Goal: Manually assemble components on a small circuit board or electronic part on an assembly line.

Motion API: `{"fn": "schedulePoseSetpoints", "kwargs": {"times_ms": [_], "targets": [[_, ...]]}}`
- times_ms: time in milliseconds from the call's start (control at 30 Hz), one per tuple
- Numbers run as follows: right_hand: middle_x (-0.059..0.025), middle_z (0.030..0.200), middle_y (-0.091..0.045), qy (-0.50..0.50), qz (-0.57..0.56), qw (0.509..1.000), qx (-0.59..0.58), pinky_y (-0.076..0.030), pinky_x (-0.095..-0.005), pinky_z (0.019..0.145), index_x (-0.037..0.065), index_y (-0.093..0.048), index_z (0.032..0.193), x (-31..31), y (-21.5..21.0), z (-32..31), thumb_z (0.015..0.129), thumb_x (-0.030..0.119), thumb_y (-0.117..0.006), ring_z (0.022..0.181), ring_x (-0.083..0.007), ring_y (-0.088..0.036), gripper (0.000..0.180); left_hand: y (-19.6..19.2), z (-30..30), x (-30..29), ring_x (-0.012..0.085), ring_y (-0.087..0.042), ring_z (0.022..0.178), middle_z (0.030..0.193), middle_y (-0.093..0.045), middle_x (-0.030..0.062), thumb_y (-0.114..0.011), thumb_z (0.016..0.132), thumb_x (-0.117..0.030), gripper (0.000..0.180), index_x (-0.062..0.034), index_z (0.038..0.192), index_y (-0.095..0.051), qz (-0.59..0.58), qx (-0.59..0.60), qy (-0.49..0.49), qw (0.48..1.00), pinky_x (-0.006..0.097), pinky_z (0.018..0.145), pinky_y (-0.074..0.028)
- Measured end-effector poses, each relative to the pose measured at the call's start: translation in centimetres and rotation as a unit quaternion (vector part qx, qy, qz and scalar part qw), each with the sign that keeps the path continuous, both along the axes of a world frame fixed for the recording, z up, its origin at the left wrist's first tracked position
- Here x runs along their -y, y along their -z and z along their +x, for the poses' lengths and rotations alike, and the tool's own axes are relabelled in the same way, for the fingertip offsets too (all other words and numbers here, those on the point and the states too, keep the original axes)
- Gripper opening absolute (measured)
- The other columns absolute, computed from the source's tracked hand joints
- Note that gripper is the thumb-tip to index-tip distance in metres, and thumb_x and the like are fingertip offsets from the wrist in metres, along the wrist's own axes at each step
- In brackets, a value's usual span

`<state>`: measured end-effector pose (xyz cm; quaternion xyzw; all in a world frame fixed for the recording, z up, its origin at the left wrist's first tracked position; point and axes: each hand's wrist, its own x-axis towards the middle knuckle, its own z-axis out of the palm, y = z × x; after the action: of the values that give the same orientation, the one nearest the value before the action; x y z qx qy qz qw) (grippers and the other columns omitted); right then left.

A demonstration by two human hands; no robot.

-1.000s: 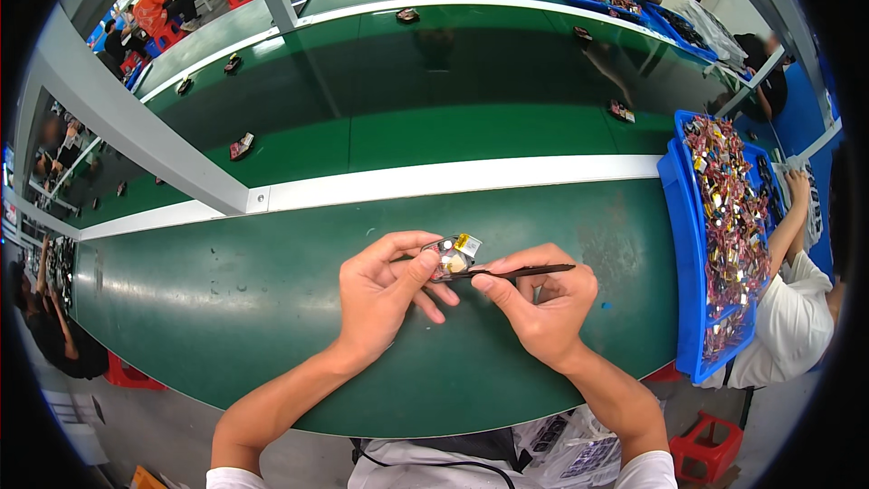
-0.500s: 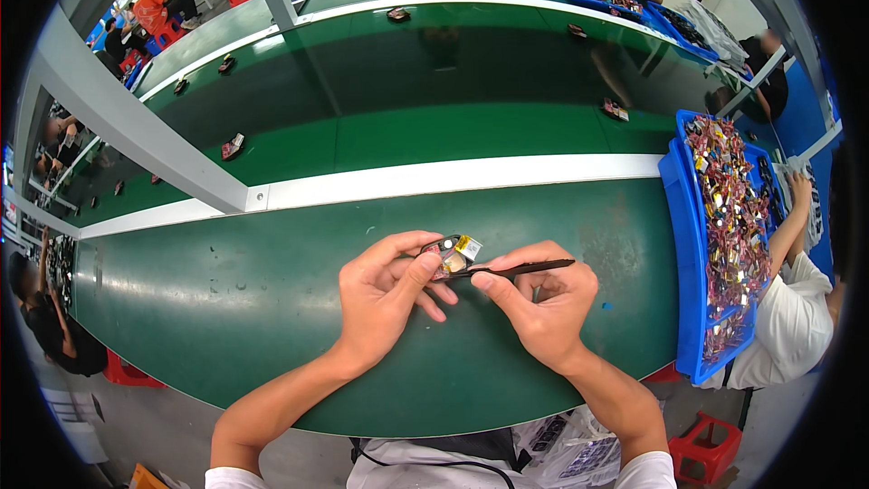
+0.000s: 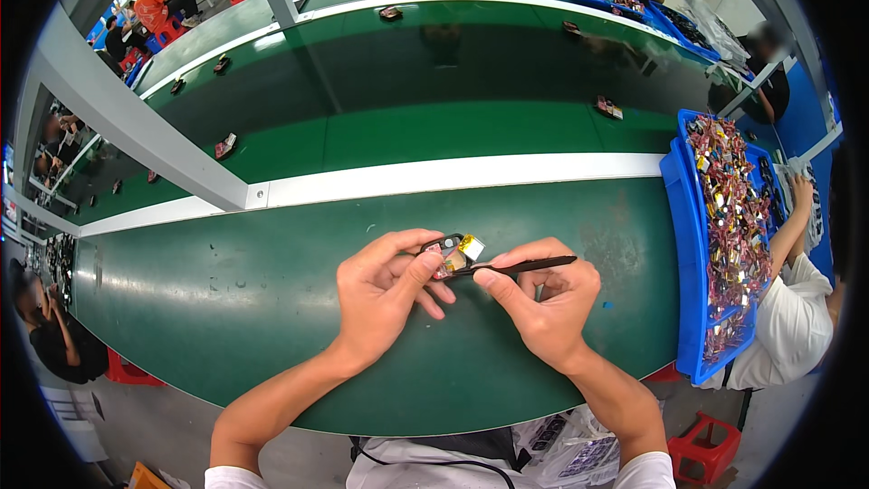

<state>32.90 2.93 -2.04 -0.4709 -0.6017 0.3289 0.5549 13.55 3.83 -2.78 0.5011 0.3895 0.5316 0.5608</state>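
Between the thumb and fingers of my left hand point(image 3: 380, 294) is a small black electronic device housing point(image 3: 438, 244), its inside facing up. A reddish circuit board shows in it, and a small silver battery cell with yellow tape point(image 3: 472, 248) sticks up at its right side. My right hand point(image 3: 548, 303) pinches dark tweezers point(image 3: 534, 265), held nearly level. Their tip reaches the lower right edge of the housing; the exact contact point is too small to make out. Both hands are above the green table point(image 3: 272, 326).
A blue tray point(image 3: 692, 308) heaped with wired circuit boards point(image 3: 724, 190) stands on the right, near a co-worker's arm point(image 3: 792, 226). Beyond the white rail point(image 3: 453, 174), a green conveyor belt point(image 3: 380, 131) carries several housings. A grey metal post point(image 3: 145, 118) slants at left.
The pieces on the belt have shifted slightly left. My hands stay nearly in place, with the battery cell tilted a little differently. At the far right, a co-worker's arm now reaches toward plastic bags.
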Motion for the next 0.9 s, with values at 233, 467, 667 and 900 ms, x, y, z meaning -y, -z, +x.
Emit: {"fn": "schedulePoseSetpoints", "kwargs": {"times_ms": [233, 467, 667, 900], "targets": [[0.0015, 0.061, -0.065, -0.008, 0.007, 1.0, 0.007, -0.025, -0.021, 0.043, 0.002, -0.074, 0.088, -0.11, 0.17, 0.14, 0.078, 0.003, -0.086, 0.044, 0.0011, -0.041, 0.015, 0.02, -0.05, -0.05, 0.0248, -0.073, 0.07, 0.092, -0.072, 0.0214, -0.061, 0.101, -0.004, 0.026, 0.0133, 0.12, -0.062, 0.004, -0.008, -0.003, 1.0, 0.03, 0.051, -0.062], [0.0017, 0.061, -0.064, -0.019, -0.005, 1.0, 0.012, -0.024, -0.0211, 0.043, 0.003, -0.074, 0.088, -0.07, -0.22, 0.14, 0.079, 0.002, -0.085, 0.044, 0.0011, -0.041, 0.014, 0.18, -0.41, -0.31, 0.0232, -0.073, 0.066, 0.088, -0.072, 0.0199, -0.062, 0.1, -0.001, 0.021, 0.0129, 0.116, -0.065, 0.021, -0.035, 0.005, 0.999, 0.029, 0.052, -0.061], [0.0004, 0.067, -0.068, -0.027, -0.008, 1.0, 0.01, -0.027, -0.0207, 0.043, 0.002, -0.074, 0.089, -0.15, -0.2, -0.19, 0.079, 0.0, -0.084, 0.044, 0.0009, -0.042, 0.015, 0.04, -0.64, -0.42, 0.021, -0.072, 0.064, 0.083, -0.071, 0.0173, -0.063, 0.099, -0.001, 0.019, 0.0113, 0.113, -0.067, -0.001, -0.044, 0.001, 0.999, 0.027, 0.052, -0.059], [-0.0028, 0.074, -0.073, -0.039, 0.039, 0.998, 0.012, -0.03, -0.0208, 0.042, 0.001, -0.074, 0.091, -0.4, 0.08, -0.16, 0.078, -0.001, -0.084, 0.043, -0.0008, -0.043, 0.017, -0.2, -0.84, -0.8, 0.0193, -0.071, 0.064, 0.081, -0.071, 0.0154, -0.064, 0.099, -0.002, 0.02, 0.0105, 0.114, -0.068, -0.043, -0.016, -0.007, 0.999, 0.027, 0.052, -0.058]]}}
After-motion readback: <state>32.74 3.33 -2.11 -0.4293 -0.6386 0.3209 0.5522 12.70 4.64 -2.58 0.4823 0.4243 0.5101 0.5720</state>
